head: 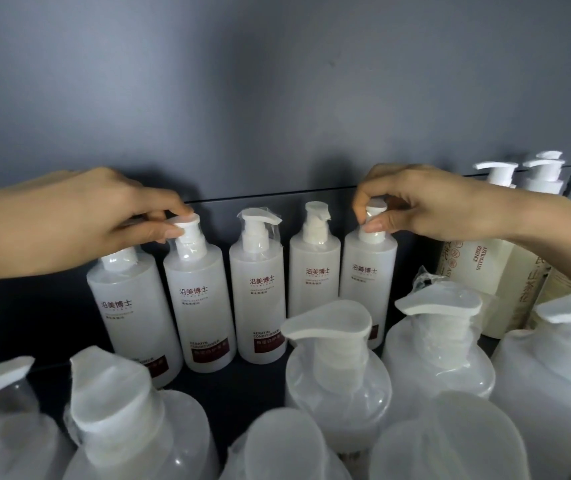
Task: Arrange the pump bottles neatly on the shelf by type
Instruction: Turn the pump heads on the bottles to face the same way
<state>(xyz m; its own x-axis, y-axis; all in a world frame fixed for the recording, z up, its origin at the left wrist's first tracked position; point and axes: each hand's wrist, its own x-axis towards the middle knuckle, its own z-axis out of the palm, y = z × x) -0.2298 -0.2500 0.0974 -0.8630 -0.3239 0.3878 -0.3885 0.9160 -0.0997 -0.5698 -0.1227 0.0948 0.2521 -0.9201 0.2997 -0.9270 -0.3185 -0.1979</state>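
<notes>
Five frosted white pump bottles (pixel 260 289) with red lettering stand upright in a row at the far side of the dark shelf (pixel 235 389). The left hand (pixel 80 220) has its grip pinched on the pump head of the second bottle from the left (pixel 201 306). The right hand (pixel 426 206) pinches the pump of the rightmost bottle (pixel 367 285). Bigger plastic-wrapped bottles (pixel 336 375) stand near.

Above the back row (pixel 260 289) the space before the wall (pixel 277 81) is open, save where the left hand (pixel 80 220) pinches the second pump (pixel 187 225) and the right hand (pixel 429 206) pinches the fifth pump (pixel 376 216). Between those bottles only slits show. The front row (pixel 336 386) of big pump heads blocks a low reach. Bare shelf (pixel 228 382) lies between the rows. Cream bottles (pixel 478 271) close off the right; the left end looks free, though dark.
</notes>
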